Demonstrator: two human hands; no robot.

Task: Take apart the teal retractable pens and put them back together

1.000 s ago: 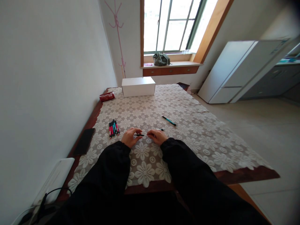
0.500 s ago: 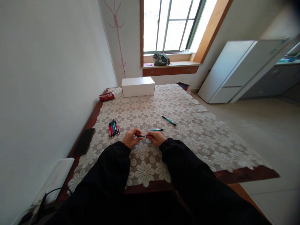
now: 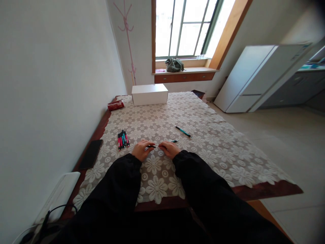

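Note:
My left hand [image 3: 141, 150] is closed around a slim black pen [image 3: 151, 146], whose tip points right. Facing it, my right hand [image 3: 171, 149] pinches at the pen's thin pale end; whatever lies between these fingertips is too small to make out. Just behind the right hand lies a teal and black pen [image 3: 174, 141], partly covered by the fingers. Farther out, another teal pen [image 3: 182, 131] rests at a slant. Left of my hands, several red, teal and black pens [image 3: 123, 139] lie side by side.
A lace tablecloth [image 3: 203, 135] covers the wooden table. At its far end stand a white box [image 3: 149, 95] and a red packet [image 3: 116, 105]. Along the left edge lie a dark phone [image 3: 91, 154] and a white device [image 3: 61, 193] near cables.
The black pen has shifted slightly in my left fingers. My right hand's fingers now cover more of the teal pen behind them. The other pens have stayed put.

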